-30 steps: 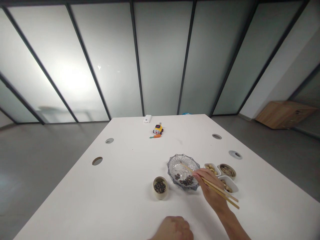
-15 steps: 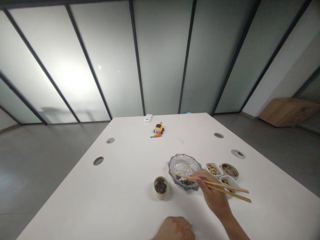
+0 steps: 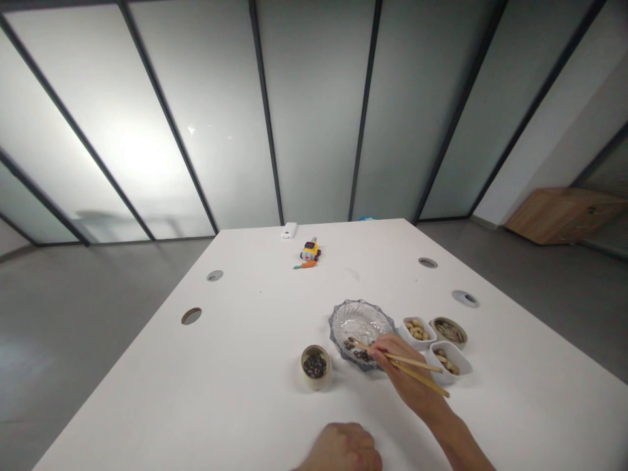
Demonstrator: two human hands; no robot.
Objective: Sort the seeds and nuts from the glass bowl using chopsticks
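My right hand (image 3: 395, 360) is closed around a pair of wooden chopsticks (image 3: 417, 378). Their tips reach into a clear glass bowl (image 3: 362, 312) with a jagged rim, touching dark seeds (image 3: 362, 355) at its near side. Whether a seed is pinched between the tips I cannot make out. Left of the bowl stands a small cream cup (image 3: 314, 384) holding more dark seeds with pale marks. My left hand (image 3: 346, 448) rests on the table in a loose fist below the cup, nothing visible in it.
Right of the bowl sit a white dish of nuts (image 3: 417, 329), a second white dish of nuts (image 3: 449, 361) and a round dish of seeds (image 3: 449, 332). Farther back on the white table (image 3: 245, 366) are a yellow toy car (image 3: 311, 250), a toy carrot (image 3: 307, 265) and a white box (image 3: 289, 230).
My right hand has shifted slightly left, and the chopsticks' back ends have swung left, showing more of the near nut dish. My left hand stays put. The view has shifted slightly.
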